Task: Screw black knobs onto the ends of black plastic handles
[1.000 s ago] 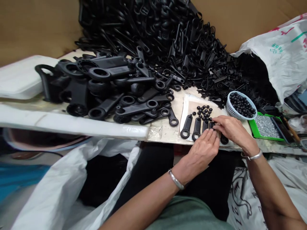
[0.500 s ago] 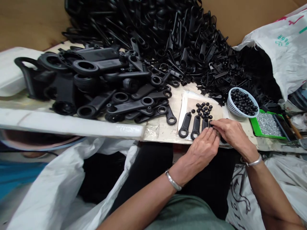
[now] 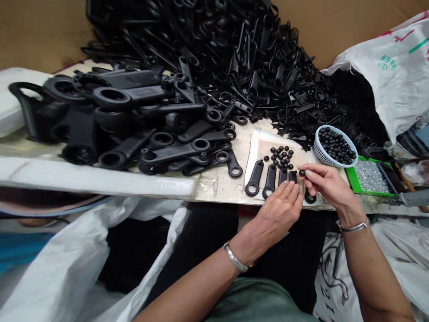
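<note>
Between the thumb and forefinger of my right hand (image 3: pixel 326 182) is a small black ball (image 3: pixel 302 173), just right of the row of parts. My left hand (image 3: pixel 279 206) lies over the lower ends of black crank arms, fingers stretched out and close together, its thumb hidden. One crank arm (image 3: pixel 292 175) shows its upper end just past my left fingertips. Farther left in the row lie two more crank arms, an outer one (image 3: pixel 254 179) and an inner one (image 3: pixel 270 181). A ring-ended part (image 3: pixel 310 196) is partly covered by my right hand. Loose black balls (image 3: pixel 281 155) cluster above the row.
A blue-white basket (image 3: pixel 322 154) of black balls stands behind my right hand, beside a green tray (image 3: pixel 351 181) of small metal pieces. Larger black crank parts (image 3: pixel 174 150) are heaped at left, with a tall pile behind. A white foam strip (image 3: pixel 97 176) runs along the table's front edge.
My right hand has drawn back to the right from the crank arm beside my left fingers, and a black ball now shows in its pinch. My left hand stays over the row.
</note>
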`<state>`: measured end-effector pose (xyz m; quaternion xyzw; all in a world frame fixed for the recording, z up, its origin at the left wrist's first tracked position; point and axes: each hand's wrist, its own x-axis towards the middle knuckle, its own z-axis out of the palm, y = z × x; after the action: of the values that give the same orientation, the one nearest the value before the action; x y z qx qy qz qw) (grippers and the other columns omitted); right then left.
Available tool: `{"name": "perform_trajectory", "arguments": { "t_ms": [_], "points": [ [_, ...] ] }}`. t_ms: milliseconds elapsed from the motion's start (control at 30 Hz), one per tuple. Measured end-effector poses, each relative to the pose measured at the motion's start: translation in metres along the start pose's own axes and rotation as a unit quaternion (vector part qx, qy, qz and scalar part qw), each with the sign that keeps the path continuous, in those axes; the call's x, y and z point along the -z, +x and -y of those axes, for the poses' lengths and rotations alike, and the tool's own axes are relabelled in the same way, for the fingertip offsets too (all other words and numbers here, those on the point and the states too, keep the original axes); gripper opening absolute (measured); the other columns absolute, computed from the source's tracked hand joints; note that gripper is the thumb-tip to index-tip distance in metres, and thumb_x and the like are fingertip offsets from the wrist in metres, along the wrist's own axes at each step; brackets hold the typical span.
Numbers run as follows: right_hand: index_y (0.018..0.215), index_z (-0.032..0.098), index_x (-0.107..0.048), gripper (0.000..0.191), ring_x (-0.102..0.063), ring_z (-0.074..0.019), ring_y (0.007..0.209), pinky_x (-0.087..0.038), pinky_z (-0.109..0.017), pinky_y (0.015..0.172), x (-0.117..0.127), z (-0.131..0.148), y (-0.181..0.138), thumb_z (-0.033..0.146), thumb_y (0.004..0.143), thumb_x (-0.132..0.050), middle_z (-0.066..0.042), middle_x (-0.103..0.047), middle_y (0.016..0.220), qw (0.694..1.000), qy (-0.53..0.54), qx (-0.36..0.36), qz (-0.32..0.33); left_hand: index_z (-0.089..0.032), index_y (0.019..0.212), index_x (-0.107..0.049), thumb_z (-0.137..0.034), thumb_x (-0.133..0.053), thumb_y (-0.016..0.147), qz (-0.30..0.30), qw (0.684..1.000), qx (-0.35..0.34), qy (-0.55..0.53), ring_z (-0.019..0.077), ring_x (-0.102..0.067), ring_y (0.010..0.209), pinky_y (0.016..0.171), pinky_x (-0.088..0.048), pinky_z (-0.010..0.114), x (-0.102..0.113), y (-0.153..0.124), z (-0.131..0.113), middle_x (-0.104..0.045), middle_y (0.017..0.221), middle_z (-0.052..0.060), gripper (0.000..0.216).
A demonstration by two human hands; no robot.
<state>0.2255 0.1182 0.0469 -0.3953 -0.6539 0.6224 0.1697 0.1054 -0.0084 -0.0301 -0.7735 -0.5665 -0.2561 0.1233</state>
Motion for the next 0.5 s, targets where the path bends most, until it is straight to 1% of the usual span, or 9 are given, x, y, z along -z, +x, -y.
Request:
{"name": "perform_trajectory", "arguments": {
  "t_ms": [100, 167, 267, 367, 433, 500],
  "points": [
    [0.106, 0.015, -0.071, 0.049, -0.054, -0.0079, 0.048, -0.046, -0.023, 0.048, -0.001, 0.002, 0.000, 0.045, 0.068, -0.083, -0.001, -0.066, 0.073, 1.000, -0.004, -0.002, -0.002, -0.001, 0.132, -0.052, -0.007, -0.048, 0.093, -0.004, 1.000, 0.007, 0.002, 0.0254, -0.055, 0.131, 0.117, -0.036, 0.038, 0.000, 0.000, 0.000, -0.059, 0.136, 0.020, 0.039],
    [0.105, 0.015, -0.071, 0.047, -0.053, -0.0082, 0.049, -0.047, -0.024, 0.049, -0.002, 0.002, 0.000, 0.041, 0.068, -0.083, 0.001, -0.063, 0.071, 0.999, -0.042, 0.022, -0.010, 0.000, 0.130, -0.053, -0.007, -0.047, 0.094, -0.006, 1.000, 0.011, 0.001, 0.0253, -0.055, 0.130, 0.117, -0.035, 0.039, -0.001, 0.000, -0.001, -0.059, 0.135, 0.020, 0.038],
    [0.104, 0.015, -0.071, 0.038, -0.052, -0.0102, 0.049, -0.046, -0.025, 0.049, -0.008, 0.001, -0.002, 0.038, 0.073, -0.077, 0.002, -0.059, 0.066, 0.987, -0.133, 0.071, -0.050, -0.001, 0.128, -0.055, -0.009, -0.048, 0.095, -0.010, 1.000, 0.015, -0.003, 0.0256, -0.055, 0.130, 0.117, -0.035, 0.040, -0.002, 0.000, -0.003, -0.060, 0.134, 0.021, 0.035],
    [0.104, 0.016, -0.073, 0.031, -0.057, -0.0146, 0.057, -0.050, -0.028, 0.056, -0.013, -0.003, -0.003, 0.035, 0.080, -0.067, -0.002, -0.065, 0.071, 0.953, -0.257, 0.120, -0.105, -0.001, 0.127, -0.056, -0.011, -0.051, 0.094, -0.013, 1.000, 0.017, 0.000, 0.0261, -0.056, 0.129, 0.116, -0.036, 0.040, -0.003, 0.000, -0.003, -0.062, 0.132, 0.020, 0.034],
    [0.102, 0.016, -0.075, 0.027, -0.064, -0.0181, 0.067, -0.053, -0.031, 0.066, -0.015, -0.005, -0.004, 0.032, 0.083, -0.064, -0.006, -0.071, 0.080, 0.919, -0.335, 0.157, -0.135, -0.001, 0.127, -0.055, -0.011, -0.052, 0.094, -0.014, 1.000, 0.014, 0.003, 0.0265, -0.056, 0.129, 0.116, -0.037, 0.040, -0.003, 0.000, -0.002, -0.061, 0.132, 0.020, 0.035],
    [0.100, 0.017, -0.076, 0.024, -0.068, -0.0215, 0.077, -0.054, -0.033, 0.074, -0.015, -0.006, -0.004, 0.029, 0.085, -0.062, -0.009, -0.074, 0.090, 0.883, -0.401, 0.195, -0.149, -0.001, 0.128, -0.054, -0.010, -0.052, 0.094, -0.015, 1.000, 0.009, -0.001, 0.0268, -0.055, 0.130, 0.117, -0.036, 0.040, -0.003, -0.001, -0.001, -0.060, 0.134, 0.021, 0.036]
  ]
}}
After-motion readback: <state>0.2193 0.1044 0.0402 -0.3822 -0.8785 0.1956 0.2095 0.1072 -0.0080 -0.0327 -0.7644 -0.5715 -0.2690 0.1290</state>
